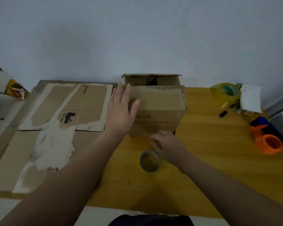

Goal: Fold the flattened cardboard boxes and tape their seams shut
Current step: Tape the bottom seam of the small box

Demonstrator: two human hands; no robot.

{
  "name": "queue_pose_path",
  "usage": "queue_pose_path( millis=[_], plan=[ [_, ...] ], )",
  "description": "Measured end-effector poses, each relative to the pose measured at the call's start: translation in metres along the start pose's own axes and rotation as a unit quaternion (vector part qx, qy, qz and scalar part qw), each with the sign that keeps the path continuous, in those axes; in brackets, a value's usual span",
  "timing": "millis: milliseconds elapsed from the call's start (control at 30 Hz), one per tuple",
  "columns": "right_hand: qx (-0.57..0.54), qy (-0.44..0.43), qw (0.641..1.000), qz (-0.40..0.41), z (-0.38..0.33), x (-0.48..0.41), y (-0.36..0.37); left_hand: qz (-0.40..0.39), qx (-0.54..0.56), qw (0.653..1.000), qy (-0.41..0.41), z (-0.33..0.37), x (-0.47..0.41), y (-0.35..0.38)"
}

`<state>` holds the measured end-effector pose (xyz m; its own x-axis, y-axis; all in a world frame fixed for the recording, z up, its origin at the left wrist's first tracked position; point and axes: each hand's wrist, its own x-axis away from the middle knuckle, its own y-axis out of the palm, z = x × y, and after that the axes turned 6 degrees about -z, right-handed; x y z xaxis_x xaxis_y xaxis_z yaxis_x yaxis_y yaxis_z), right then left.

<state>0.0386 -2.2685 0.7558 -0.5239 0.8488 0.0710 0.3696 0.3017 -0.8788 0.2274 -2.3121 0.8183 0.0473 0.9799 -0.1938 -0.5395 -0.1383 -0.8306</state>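
The box [157,110] stands upright on the yellow table [219,160], far of centre and close to the wall [137,38]. Its top is open, with the near and far flaps sticking up and showing their ragged cut edges. The left hand [121,111] lies flat on the box's left near corner, fingers straight and spread, thumb out across the near face. The right hand [167,142] is low at the box's near bottom edge with its fingers curled in. It is blurred, and I cannot tell whether it pinches anything or just touches the cardboard. Just near of that hand, a tape roll [149,161] lies flat on the table, apart from the box. To the left, flat cardboard [64,111] covers that end of the table in overlapping sheets, the top one printed and streaked with torn white patches. At the far right a second roll [227,93] with a green core stands tilted beside a white packet [251,98], with a dark pen [225,111] just near of them. An orange and blue dispenser [268,137] sits at the right edge, well apart from the box.
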Motion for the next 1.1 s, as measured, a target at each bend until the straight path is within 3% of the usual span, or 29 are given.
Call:
queue_pose_path(
  millis=[100, 167, 233, 300, 400, 467, 600, 767, 933, 1000, 1100],
  plan=[
    [-0.044, 0.105, 0.988, -0.105, 0.015, 0.020, 0.009, 0.045, 0.057, 0.997, -0.031, 0.002, 0.045, 0.008],
    [-0.087, 0.143, 0.979, -0.115, 0.023, 0.031, 0.013, 0.012, 0.012, 0.999, -0.028, -0.003, 0.077, 0.030],
    [-0.106, 0.176, 0.970, -0.129, 0.029, 0.042, 0.019, -0.115, -0.058, 0.992, -0.020, -0.006, 0.102, 0.060],
    [-0.108, 0.189, 0.967, -0.134, 0.034, 0.052, 0.024, -0.240, -0.129, 0.962, -0.004, -0.004, 0.117, 0.087],
    [-0.135, 0.201, 0.961, -0.132, 0.039, 0.065, 0.031, -0.359, -0.194, 0.913, 0.019, 0.007, 0.123, 0.116],
    [-0.169, 0.213, 0.953, -0.132, 0.043, 0.073, 0.036, -0.391, -0.224, 0.893, 0.011, 0.012, 0.124, 0.127],
    [-0.223, 0.247, 0.936, -0.116, 0.049, 0.085, 0.041, -0.359, -0.197, 0.912, -0.001, 0.016, 0.131, 0.130],
    [-0.383, 0.250, 0.882, -0.119, 0.045, 0.094, 0.017, -0.257, 0.080, 0.958, -0.094, 0.037, 0.139, 0.101],
    [-0.452, 0.160, 0.870, -0.116, 0.021, 0.083, -0.022, -0.168, 0.222, 0.954, -0.114, 0.052, 0.132, 0.060],
    [-0.472, 0.133, 0.868, -0.080, 0.009, 0.076, -0.031, -0.156, 0.241, 0.952, -0.103, 0.057, 0.126, 0.047],
    [-0.451, 0.089, 0.887, 0.045, -0.004, 0.066, -0.042, -0.136, 0.240, 0.958, -0.081, 0.064, 0.119, 0.032]
  ],
)
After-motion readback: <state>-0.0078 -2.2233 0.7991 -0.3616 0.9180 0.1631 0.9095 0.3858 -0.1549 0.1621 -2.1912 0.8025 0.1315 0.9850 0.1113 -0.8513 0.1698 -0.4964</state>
